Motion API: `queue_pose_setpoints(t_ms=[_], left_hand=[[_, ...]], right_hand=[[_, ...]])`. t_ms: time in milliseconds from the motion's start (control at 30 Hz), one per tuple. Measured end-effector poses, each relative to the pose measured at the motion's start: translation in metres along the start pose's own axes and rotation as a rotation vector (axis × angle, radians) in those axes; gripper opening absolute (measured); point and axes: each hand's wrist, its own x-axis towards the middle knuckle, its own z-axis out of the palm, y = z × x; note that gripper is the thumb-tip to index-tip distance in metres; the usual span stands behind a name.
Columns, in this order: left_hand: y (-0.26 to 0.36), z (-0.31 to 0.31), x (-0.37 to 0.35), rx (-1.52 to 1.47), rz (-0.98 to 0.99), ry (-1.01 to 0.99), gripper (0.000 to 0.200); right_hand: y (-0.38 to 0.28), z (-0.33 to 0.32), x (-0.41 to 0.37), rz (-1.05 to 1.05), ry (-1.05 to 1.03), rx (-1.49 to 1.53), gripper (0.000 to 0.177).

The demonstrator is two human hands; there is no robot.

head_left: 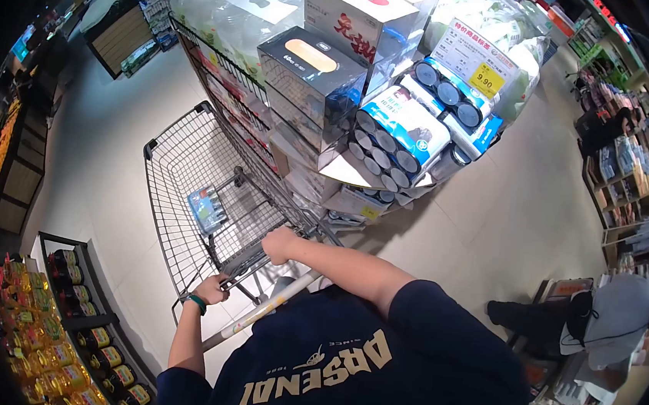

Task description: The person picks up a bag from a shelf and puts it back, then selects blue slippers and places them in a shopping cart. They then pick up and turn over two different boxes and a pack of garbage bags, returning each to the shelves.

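Observation:
A wire shopping cart (221, 259) stands in front of me. My left hand (211, 290), with a green band at the wrist, is closed on the near left of its wire frame. Farther right along the same frame, my right hand (280, 245) is wrapped in a fist around the cart. The cart's pale handlebar (273, 304) runs between my hands and my dark printed shirt (318, 364). Inside the basket lies one small blue package (206, 209), its kind too small to read.
Close on the right, a display stand holds boxes (313, 66), shrink-wrapped rolls (402, 128) and a price sign (476, 61). Bottles of yellow oil (42, 340) and dark jars fill shelves at lower left. Another person (600, 315) is at the right, near shelves.

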Motion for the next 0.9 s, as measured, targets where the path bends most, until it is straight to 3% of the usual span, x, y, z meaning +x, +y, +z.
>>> queue_pose_setpoints(t_ms=[33, 200, 600, 900], left_hand=[[0.023, -0.010, -0.011, 0.094, 0.057, 0.007, 0.041], [0.023, -0.031, -0.008, 0.208, -0.037, 0.033, 0.052], [-0.020, -0.104, 0.025, 0.358, 0.011, 0.079, 0.054], [-0.050, -0.167, 0.037, 0.461, 0.040, 0.251, 0.052]], right_hand=[[0.000, 0.000, 0.000, -0.020, 0.003, 0.020, 0.023], [0.003, 0.000, 0.029, -0.021, 0.012, 0.071, 0.024], [-0.003, -0.037, 0.108, 0.018, 0.045, 0.088, 0.026], [-0.015, -0.058, 0.180, 0.073, 0.114, 0.024, 0.026]])
